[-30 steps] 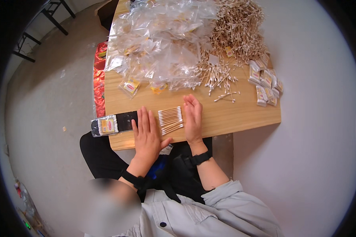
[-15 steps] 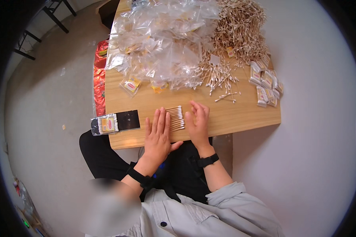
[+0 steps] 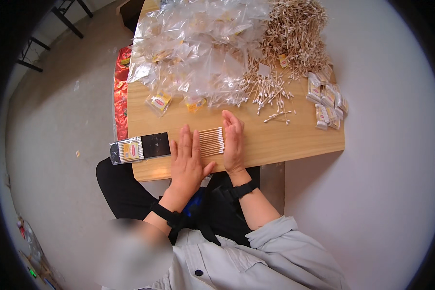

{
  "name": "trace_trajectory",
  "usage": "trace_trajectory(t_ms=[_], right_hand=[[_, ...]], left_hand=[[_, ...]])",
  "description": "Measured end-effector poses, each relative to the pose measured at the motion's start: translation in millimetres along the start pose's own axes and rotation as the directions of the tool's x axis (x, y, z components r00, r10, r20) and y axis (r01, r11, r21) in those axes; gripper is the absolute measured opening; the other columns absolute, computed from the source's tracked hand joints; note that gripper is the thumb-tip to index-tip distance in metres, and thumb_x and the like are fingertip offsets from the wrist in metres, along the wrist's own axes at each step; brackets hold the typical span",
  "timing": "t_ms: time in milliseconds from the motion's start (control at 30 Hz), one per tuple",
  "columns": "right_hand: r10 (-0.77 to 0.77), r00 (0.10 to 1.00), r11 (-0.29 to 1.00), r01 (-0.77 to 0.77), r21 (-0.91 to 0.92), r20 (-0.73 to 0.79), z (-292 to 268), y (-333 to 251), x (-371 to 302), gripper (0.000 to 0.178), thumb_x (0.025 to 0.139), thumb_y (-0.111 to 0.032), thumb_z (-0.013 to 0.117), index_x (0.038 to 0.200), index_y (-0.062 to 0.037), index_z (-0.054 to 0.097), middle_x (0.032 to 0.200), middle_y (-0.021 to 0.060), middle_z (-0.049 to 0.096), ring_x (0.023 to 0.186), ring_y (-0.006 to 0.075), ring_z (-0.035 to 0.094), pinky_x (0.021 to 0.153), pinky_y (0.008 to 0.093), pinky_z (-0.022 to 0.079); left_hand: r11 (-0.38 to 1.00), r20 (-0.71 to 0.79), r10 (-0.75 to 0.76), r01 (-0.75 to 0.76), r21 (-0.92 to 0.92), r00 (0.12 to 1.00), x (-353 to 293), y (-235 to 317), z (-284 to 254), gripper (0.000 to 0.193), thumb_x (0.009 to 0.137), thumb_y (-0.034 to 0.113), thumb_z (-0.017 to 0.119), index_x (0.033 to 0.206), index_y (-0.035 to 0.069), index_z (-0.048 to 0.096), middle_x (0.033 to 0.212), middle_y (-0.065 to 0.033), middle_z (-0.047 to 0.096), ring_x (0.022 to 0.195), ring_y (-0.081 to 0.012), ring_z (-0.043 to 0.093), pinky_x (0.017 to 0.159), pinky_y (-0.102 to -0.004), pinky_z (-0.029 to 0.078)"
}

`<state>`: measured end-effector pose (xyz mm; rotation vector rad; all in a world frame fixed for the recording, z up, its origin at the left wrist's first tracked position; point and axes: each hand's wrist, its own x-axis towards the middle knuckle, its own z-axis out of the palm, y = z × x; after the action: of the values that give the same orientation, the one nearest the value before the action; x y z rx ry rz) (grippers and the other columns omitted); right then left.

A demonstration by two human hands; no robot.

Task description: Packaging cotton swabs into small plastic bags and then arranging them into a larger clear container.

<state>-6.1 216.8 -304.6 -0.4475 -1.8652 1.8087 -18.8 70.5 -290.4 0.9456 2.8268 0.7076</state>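
A row of cotton swabs (image 3: 211, 141) lies side by side on the wooden table (image 3: 285, 140), white tips lined up on the right. My left hand (image 3: 186, 157) rests flat over their left ends, fingers stretched out, hiding those tips. Edge-on at the right tips stands my right hand (image 3: 233, 145), its fingers lightly curved and holding nothing visible. To the left of my left hand lies a flat black strip (image 3: 155, 145). A clear bag of swabs with a yellow card (image 3: 131, 150) is slipped over the strip's left part.
Empty clear plastic bags (image 3: 198, 53) heap across the table's far left. Behind to the right is a big pile of loose swabs (image 3: 295, 38). Packed swab bags (image 3: 327, 99) are stacked by the right edge. A bagged yellow card (image 3: 159, 102) lies left of centre.
My right hand has moved left, up to the swabs' right tips. My left hand has slid slightly left, uncovering more of the sticks.
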Motion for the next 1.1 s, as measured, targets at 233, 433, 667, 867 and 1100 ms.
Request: trace_trajectory(t_ms=[233, 433, 667, 867, 1100], right_hand=[[-0.020, 0.996, 0.998, 0.025, -0.054, 0.089, 32.0, 2.9, -14.6, 0.048, 0.106, -0.032, 0.033, 0.136, 0.0036, 0.043, 0.134, 0.0168, 0.045, 0.123, 0.0266, 0.045, 0.108, 0.0366, 0.034], [0.063, 0.997, 0.988, -0.068, 0.142, 0.036, 39.4, 9.4, -9.6, 0.042, 0.105, -0.025, 0.041, 0.134, 0.0048, 0.046, 0.132, 0.0119, 0.045, 0.126, 0.0231, 0.045, 0.112, 0.0350, 0.032], [-0.009, 0.996, 0.867, 0.050, -0.495, 0.084, 17.2, -10.1, 14.0, 0.022, 0.085, -0.006, 0.066, 0.108, -0.0050, 0.064, 0.105, 0.0108, 0.054, 0.083, 0.0230, 0.058, 0.073, 0.0351, 0.052], [0.134, 0.971, 0.805, 0.010, -0.593, 0.199, 15.1, -13.0, 32.9, 0.015, 0.079, -0.007, 0.070, 0.093, -0.0049, 0.065, 0.088, 0.0108, 0.060, 0.077, 0.0258, 0.063, 0.069, 0.0377, 0.052], [0.090, 0.995, 0.713, -0.037, -0.700, 0.039, -3.6, 4.5, 38.0, 0.015, 0.080, -0.006, 0.064, 0.095, -0.0053, 0.065, 0.088, 0.0116, 0.063, 0.075, 0.0273, 0.064, 0.069, 0.0375, 0.053]], left_hand=[[0.983, 0.004, 0.040, -0.040, 0.179, 0.999, -1.2, -10.6, 11.0, 0.100, 0.078, 0.054, 0.065, 0.151, -0.002, 0.024, 0.160, -0.0211, 0.018, 0.149, -0.0336, 0.017, 0.118, -0.0507, 0.016], [0.982, 0.056, 0.043, -0.052, 0.183, 0.998, 3.1, -25.8, -3.9, 0.105, 0.075, 0.057, 0.066, 0.151, -0.002, 0.024, 0.160, -0.0191, 0.019, 0.149, -0.0315, 0.017, 0.119, -0.0490, 0.016], [0.980, 0.037, 0.045, -0.051, 0.190, 0.998, 2.6, -25.6, -6.5, 0.109, 0.071, 0.061, 0.068, 0.151, -0.001, 0.026, 0.160, -0.0182, 0.020, 0.149, -0.0308, 0.018, 0.118, -0.0500, 0.017], [0.988, 0.018, 0.037, -0.039, 0.151, 0.999, 1.4, -24.3, -2.8, 0.107, 0.070, 0.060, 0.069, 0.150, 0.001, 0.028, 0.160, -0.0181, 0.020, 0.149, -0.0307, 0.018, 0.118, -0.0502, 0.017], [0.993, 0.023, 0.034, -0.036, 0.111, 0.999, 0.9, -23.1, -7.2, 0.106, 0.074, 0.060, 0.067, 0.151, 0.001, 0.026, 0.160, -0.0190, 0.020, 0.149, -0.0321, 0.018, 0.118, -0.0517, 0.014]])
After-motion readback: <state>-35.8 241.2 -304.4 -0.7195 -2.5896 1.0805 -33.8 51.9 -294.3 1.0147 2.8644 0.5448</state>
